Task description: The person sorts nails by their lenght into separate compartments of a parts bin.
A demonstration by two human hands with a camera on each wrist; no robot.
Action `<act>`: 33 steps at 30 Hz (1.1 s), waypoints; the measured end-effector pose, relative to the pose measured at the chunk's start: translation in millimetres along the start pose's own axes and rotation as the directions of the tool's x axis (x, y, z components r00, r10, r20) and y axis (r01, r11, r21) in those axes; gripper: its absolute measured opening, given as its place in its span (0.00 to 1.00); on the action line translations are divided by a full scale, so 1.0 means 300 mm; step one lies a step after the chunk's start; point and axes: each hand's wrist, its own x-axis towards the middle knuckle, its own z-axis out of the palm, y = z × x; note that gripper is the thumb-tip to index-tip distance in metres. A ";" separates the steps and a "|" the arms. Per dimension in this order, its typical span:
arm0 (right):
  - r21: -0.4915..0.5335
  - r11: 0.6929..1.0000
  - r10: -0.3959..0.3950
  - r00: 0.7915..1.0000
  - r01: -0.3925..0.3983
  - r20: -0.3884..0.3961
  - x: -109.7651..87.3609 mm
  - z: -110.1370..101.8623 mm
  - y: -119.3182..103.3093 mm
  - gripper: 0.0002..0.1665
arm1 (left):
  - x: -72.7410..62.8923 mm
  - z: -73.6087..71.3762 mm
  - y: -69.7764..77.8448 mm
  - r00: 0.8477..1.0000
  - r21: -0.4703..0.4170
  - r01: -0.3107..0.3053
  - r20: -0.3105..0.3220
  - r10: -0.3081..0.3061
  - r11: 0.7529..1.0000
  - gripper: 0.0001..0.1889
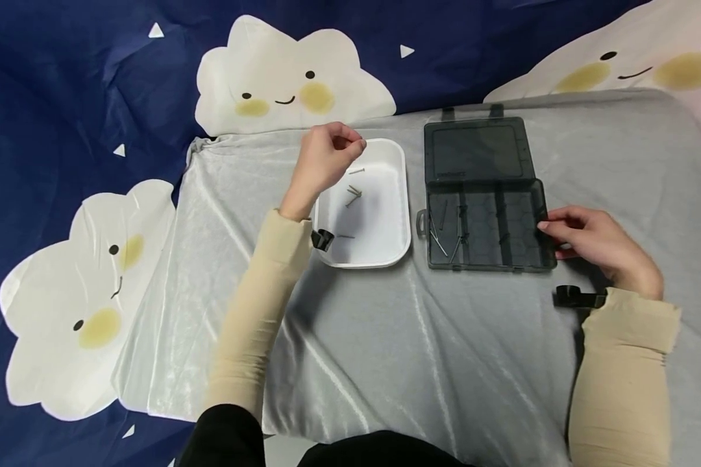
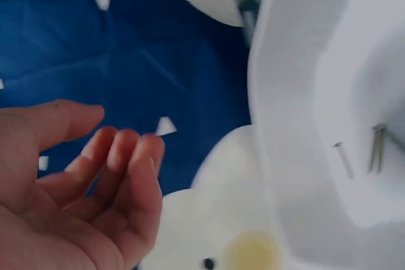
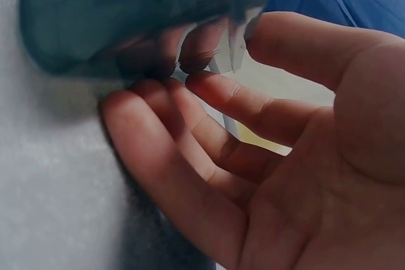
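Observation:
My left hand [image 1: 324, 161] hovers over the far left side of a white tray [image 1: 393, 250]. Its fingers are loosely curled; in the left wrist view nothing shows between thumb and fingertips. Several small metal screws or nails [image 1: 354, 191] lie scattered on the tray floor. To the right is a dark see-through plastic box [image 1: 526, 224], its lid [image 1: 479, 150] folded back. Thin metal pieces [image 1: 438, 244], likely longer screws or nails, lie in the box's left part. My right hand [image 1: 602, 243] holds the box's right wall, thumb at the rim and fingers beneath in the right wrist view [image 3: 253, 150].
A grey velvety cloth [image 1: 385, 363] covers the table, with wrinkles toward the front. Behind and to the left hangs a dark blue sheet [image 1: 93, 123] printed with white clouds. Black wrist straps with mounts [image 1: 322, 240] sit at both cuffs.

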 end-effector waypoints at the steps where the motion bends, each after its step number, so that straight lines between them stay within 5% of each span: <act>1: 0.003 1.000 -0.001 1.000 0.001 0.006 0.000 -0.002 0.000 0.33 | 0.014 0.015 -0.007 1.000 0.005 0.014 0.004 -0.014 1.000 0.07; 7: -0.006 1.000 -0.001 1.000 0.001 0.016 -0.003 -0.007 0.002 0.35 | 0.077 0.097 -0.047 0.994 0.044 0.106 0.021 -0.107 0.993 0.08; 14: -0.002 1.000 0.006 1.000 -0.006 0.013 -0.005 -0.007 -0.002 0.36 | 0.122 0.176 -0.116 0.983 0.199 0.176 0.011 -0.181 0.964 0.10; 22: -0.023 0.999 0.024 1.000 -0.023 0.010 0.000 -0.005 -0.006 0.39 | 0.132 0.211 -0.172 0.974 0.407 0.089 0.157 -0.165 0.909 0.14; 25: -0.017 0.999 0.028 1.000 -0.028 0.010 0.000 -0.003 -0.008 0.38 | 0.133 0.222 -0.186 0.975 0.463 0.039 0.174 -0.134 0.885 0.05; 33: -0.018 1.000 0.022 1.000 -0.022 0.002 -0.003 -0.003 -0.006 0.36 | 0.140 0.248 -0.208 0.973 0.485 0.030 0.186 -0.137 0.874 0.18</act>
